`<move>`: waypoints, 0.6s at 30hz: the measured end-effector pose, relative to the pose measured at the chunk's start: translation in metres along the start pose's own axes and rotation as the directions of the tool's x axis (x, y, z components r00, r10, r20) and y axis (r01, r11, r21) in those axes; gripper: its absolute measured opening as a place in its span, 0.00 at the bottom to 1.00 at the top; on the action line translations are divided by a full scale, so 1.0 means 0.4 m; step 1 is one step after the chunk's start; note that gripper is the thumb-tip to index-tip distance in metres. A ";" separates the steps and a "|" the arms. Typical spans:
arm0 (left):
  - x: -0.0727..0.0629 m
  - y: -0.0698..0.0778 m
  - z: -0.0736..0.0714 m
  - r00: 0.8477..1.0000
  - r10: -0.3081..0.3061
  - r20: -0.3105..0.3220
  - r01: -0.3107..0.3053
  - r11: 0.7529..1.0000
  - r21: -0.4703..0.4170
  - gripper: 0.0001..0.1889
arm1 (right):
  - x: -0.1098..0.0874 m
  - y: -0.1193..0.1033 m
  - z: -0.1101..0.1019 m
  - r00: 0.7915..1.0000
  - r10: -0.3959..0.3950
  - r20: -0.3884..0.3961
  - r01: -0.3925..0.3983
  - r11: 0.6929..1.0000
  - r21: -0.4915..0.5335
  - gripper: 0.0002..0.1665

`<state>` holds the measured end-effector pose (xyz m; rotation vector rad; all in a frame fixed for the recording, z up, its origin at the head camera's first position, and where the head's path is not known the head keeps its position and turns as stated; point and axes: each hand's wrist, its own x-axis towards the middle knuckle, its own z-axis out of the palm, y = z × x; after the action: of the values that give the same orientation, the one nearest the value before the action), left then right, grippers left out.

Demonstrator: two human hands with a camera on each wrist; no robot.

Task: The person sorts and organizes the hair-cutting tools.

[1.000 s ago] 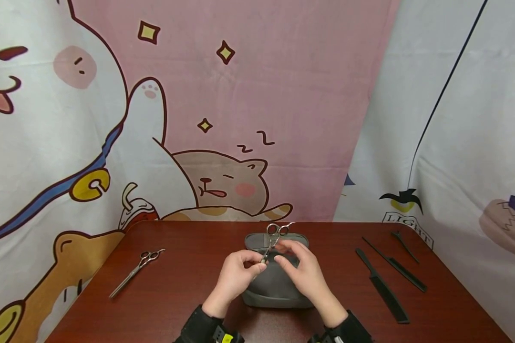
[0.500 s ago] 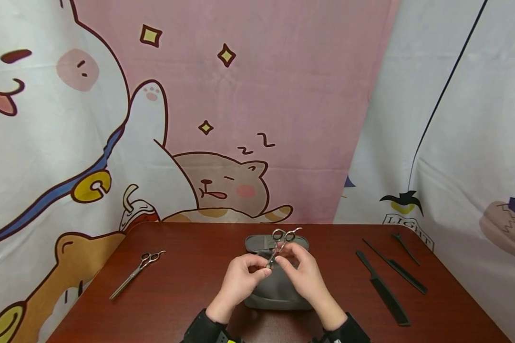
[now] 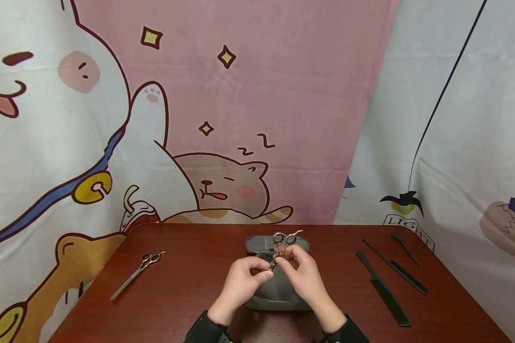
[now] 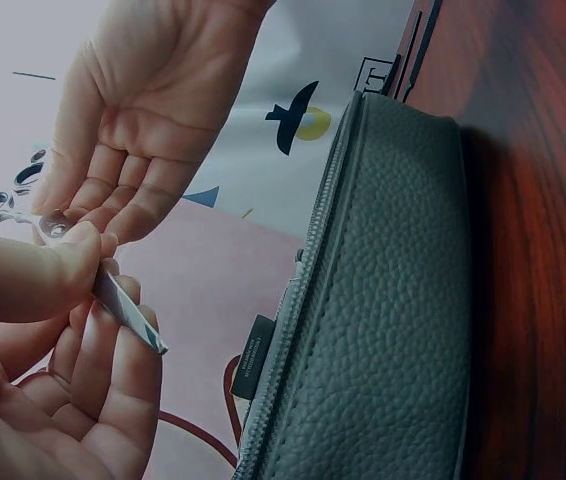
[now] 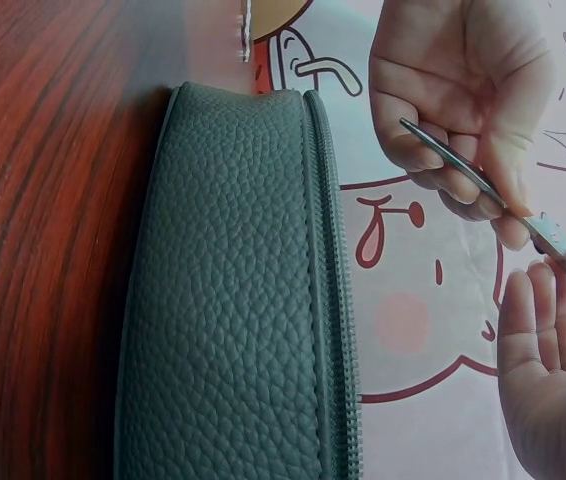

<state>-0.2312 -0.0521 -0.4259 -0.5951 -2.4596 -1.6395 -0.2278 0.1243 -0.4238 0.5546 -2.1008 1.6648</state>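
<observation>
Up above the grey, bumpy leather zip bag (image 3: pixel 279 291), your left hand (image 3: pixel 243 280) pinches the shiny silver metal scissors (image 4: pixel 123 304) by their blade end, and your right hand (image 3: pixel 303 276) pinches them nearer their middle, while a second silver metal pair (image 3: pixel 138 274) lies left of the bag.

And there it is, I can read LIGHT, in capitals on a banner (image 3: pixel 406 223) printed on the cloth (image 3: pixel 309 119), right of the pouch (image 3: pixel 279 303) and behind it! Above the pouch, same cloth, I get two Z-shaped marks (image 3: pixel 264 141). Over to my left-wrist view: a dark tag (image 4: pixel 254 358) on the pouch itself, lettering too small to make out.
</observation>
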 end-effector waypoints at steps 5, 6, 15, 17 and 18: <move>0.001 -0.001 0.003 1.000 -0.006 0.010 0.006 1.000 -0.009 0.02 | 0.000 0.003 0.000 1.000 -0.028 0.008 0.028 0.999 0.035 0.05; 0.001 -0.001 0.004 1.000 -0.003 0.011 0.003 1.000 -0.012 0.02 | 0.000 0.004 0.000 0.999 -0.035 0.013 0.035 0.998 0.045 0.05; -0.002 -0.001 0.008 1.000 -0.016 0.005 0.016 1.000 -0.026 0.04 | -0.002 0.010 -0.001 0.996 -0.073 0.052 0.067 0.992 0.112 0.04; -0.002 -0.001 0.008 1.000 -0.027 -0.002 0.027 0.999 -0.025 0.06 | -0.003 0.010 0.000 0.996 -0.073 0.049 0.067 0.992 0.108 0.04; -0.003 -0.002 0.008 1.000 -0.031 -0.005 0.030 0.999 -0.026 0.07 | -0.003 0.011 0.001 0.996 -0.072 0.046 0.067 0.992 0.106 0.04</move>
<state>-0.2300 -0.0498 -0.4281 -0.5585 -2.4590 -1.6849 -0.2291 0.1250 -0.4279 0.7004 -2.0131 1.7452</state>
